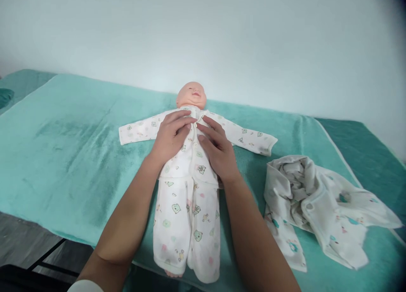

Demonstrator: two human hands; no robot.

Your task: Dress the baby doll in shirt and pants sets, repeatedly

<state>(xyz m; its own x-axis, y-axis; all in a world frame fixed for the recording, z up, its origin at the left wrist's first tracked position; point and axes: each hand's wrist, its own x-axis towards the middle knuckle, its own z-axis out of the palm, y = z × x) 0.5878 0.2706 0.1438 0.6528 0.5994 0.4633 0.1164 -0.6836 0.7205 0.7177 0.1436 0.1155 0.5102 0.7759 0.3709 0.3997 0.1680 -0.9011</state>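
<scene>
A baby doll [191, 95] lies on its back with its head away from me. It wears a white top [199, 161] and matching trousers [203, 224], both printed with bears. The sleeves spread out to either side. My left hand [173, 133] rests on the left of the doll's chest, fingers stretched toward the front opening. On the other side of the opening lies my right hand [218, 146], its fingers apart against the cloth. Between my fingertips a small white tie [197, 122] shows near the neckline. The toes of one foot peek from a trouser leg.
A crumpled white printed baby garment [317, 203] with a snap button lies at the right. Green plush cloth [72, 156] covers the table, which has a darker strip at each end. A pale wall [203, 38] rises behind it. Grey floor shows at lower left.
</scene>
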